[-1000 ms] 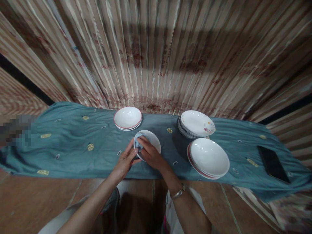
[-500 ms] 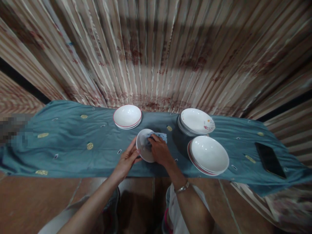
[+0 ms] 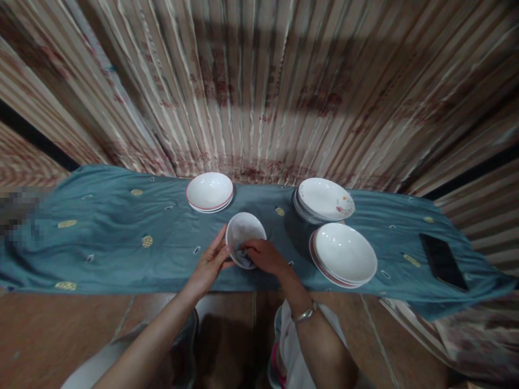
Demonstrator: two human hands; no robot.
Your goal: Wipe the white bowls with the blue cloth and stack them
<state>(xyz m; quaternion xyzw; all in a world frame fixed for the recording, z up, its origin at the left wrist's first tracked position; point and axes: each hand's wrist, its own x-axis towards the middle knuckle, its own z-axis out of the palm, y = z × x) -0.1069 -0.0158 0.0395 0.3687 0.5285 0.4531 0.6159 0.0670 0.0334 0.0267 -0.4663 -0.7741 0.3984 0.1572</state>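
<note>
1. Head view, centre: we see the left hand (image 3: pixel 211 266) gripping a small white bowl (image 3: pixel 245 233) at its 8 o'clock rim, thumb on the inside edge, fingers beneath. The bowl is tilted toward us, above the near part of the teal cloth (image 3: pixel 113 243).
2. The right hand (image 3: pixel 265 256) is clenched on a pale blue rag (image 3: pixel 242 257), pressing it against the bowl's inner wall at about 6 o'clock. Only a small fold of the rag shows under the fingers.
3. A metal bracelet (image 3: pixel 305 314) sits on the right wrist.
4. From the held bowl, at 11 o'clock and well apart, a stack of red-rimmed bowls (image 3: pixel 210 192) rests on the cloth.
5. At 2 o'clock a stack of white plates (image 3: pixel 324 200) stands, the top 1 carrying a small floral print at its right edge.
6. At 3 o'clock, just in front of those plates, lies a stack of deeper white dishes (image 3: pixel 344 254) with a red rim showing on the lowest.
7. Far out at 3 o'clock a dark phone (image 3: pixel 441 262) lies flat on the cloth near its right end.
8. A striped curtain (image 3: pixel 259 92) hangs behind the table.
9. A blurred patch covers the left edge; we cannot tell what lies there.
</note>
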